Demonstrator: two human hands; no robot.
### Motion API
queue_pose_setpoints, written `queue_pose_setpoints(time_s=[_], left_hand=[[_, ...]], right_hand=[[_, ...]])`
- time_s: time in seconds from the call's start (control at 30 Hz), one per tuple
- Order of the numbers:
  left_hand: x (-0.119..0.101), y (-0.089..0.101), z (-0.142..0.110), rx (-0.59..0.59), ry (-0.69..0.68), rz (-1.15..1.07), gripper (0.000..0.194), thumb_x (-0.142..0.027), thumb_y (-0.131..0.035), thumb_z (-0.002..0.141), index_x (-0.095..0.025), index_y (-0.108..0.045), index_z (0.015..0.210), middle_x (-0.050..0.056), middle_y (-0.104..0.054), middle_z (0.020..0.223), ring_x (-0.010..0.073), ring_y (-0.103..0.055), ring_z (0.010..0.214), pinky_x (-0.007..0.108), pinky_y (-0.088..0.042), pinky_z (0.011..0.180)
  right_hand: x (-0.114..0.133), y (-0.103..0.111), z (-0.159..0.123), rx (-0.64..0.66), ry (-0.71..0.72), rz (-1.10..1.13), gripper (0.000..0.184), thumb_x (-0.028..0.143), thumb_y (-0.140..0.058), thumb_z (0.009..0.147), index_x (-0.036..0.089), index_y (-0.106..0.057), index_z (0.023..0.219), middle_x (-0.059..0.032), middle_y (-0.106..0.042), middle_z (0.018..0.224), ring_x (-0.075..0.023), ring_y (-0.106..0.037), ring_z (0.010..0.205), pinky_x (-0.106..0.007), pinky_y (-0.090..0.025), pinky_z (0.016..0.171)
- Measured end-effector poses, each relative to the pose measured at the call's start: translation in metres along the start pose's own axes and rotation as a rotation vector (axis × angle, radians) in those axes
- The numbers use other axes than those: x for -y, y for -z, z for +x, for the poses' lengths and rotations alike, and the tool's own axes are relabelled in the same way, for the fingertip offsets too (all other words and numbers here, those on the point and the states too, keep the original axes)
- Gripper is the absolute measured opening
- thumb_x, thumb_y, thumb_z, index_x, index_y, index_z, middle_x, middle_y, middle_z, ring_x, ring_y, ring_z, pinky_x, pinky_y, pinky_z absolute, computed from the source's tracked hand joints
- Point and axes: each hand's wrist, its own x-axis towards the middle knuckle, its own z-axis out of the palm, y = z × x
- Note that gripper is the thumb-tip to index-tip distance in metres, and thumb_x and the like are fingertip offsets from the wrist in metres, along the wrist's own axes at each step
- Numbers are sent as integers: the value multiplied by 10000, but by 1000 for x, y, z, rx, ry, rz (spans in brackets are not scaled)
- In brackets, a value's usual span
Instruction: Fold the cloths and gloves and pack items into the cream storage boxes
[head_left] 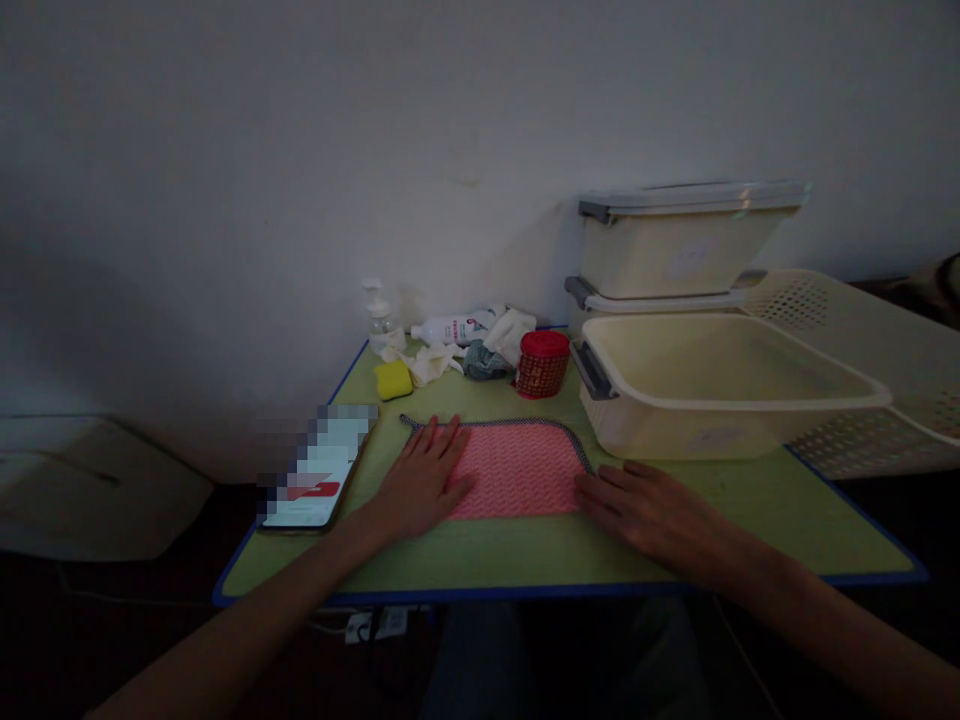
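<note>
A pink textured cloth (517, 470) with a dark patterned edging lies flat on the green table (517, 560), a small hanging loop at its far left corner. Over its left side rests my left hand (427, 480), palm down with the fingers stretched out and the thumb apart. My right hand (645, 510) lies palm down at the cloth's right edge, its fingers extended onto the corner there. Neither hand shows anything gripped in it. Part of the cloth's left edge is hidden under my left hand.
A phone (322, 470) lies at the left. Behind the cloth are a yellow sponge (394, 380), a pump bottle (384, 325), a white bottle (450, 329), crumpled cloths (487, 360) and a red canister (542, 365). An open cream bin (690, 430) stands right, before stacked lidded boxes (675, 250).
</note>
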Motion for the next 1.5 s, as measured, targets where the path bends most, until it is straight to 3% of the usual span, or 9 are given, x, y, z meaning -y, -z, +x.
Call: queue_pose_setpoints(time_s=[0.13,0.33,0.47,0.57,0.73,1.0,1.23,1.33,1.5], left_hand=[[0,-1,0,1,7,-7,657,-563,-206,891,-147,-277,1394,107,-207,1482,329,-136,1360,471,-196,1092],[0,-2,0,-8,12,-4,645,-557,-220,892,-153,-286,1391,97,-218,1481,320,-137,1362,458,-204,1091],[-2,-3,-2,-14,51,12,624,-535,-240,896,-158,-288,1391,92,-223,1480,317,-138,1363,458,-209,1087],[-8,-4,-3,6,130,26,626,-520,-259,896,-141,-280,1394,106,-218,1479,335,-141,1357,464,-209,1083],[-18,-2,-3,15,241,59,637,-514,-266,894,-116,-284,1391,130,-202,1479,355,-142,1352,484,-202,1076],[-43,4,17,67,342,65,653,-507,-251,894,-86,-272,1393,161,-190,1475,393,-145,1340,508,-196,1066],[-82,9,50,61,260,-27,676,-473,-329,870,-41,-265,1385,199,-132,1477,458,-119,1321,622,-175,1024],[-76,19,50,88,194,-41,674,-466,-352,867,-49,-258,1387,191,-128,1479,436,-109,1331,621,-178,1026],[-31,31,24,102,-53,-14,648,-491,-240,901,-68,-230,1392,159,-118,1486,290,-82,1374,499,-177,1084]], right_hand=[[2,-3,-8,-20,-59,3,272,-44,-443,720,117,-626,840,-68,-677,824,-169,-613,640,-278,-485,564],[9,-11,-14,35,-424,186,298,21,-455,765,149,-628,970,-2,-652,581,-156,-601,472,-234,-412,434],[13,-9,0,74,-638,429,317,106,-385,844,162,-611,1059,-68,-714,840,-198,-677,673,-274,-500,566],[14,-2,16,123,-696,553,342,163,-358,881,110,-545,1162,-129,-686,988,-240,-674,817,-353,-524,699],[15,9,39,138,-721,653,309,223,-390,897,98,-525,1146,-160,-631,1108,-254,-640,940,-384,-507,796],[12,2,60,74,-705,487,485,331,-365,905,24,-415,1277,-257,-457,1299,-323,-514,1138,-454,-482,868],[7,-7,55,-19,-583,284,466,319,-400,895,10,-447,1241,-268,-488,1264,-315,-499,1157,-457,-487,867],[8,-10,49,-45,-517,222,416,285,-419,887,48,-473,1224,-229,-510,1260,-288,-492,1170,-434,-490,876],[11,-19,50,-98,-357,188,388,180,-442,857,11,-488,1203,-219,-537,1235,-275,-535,1121,-400,-503,870]])
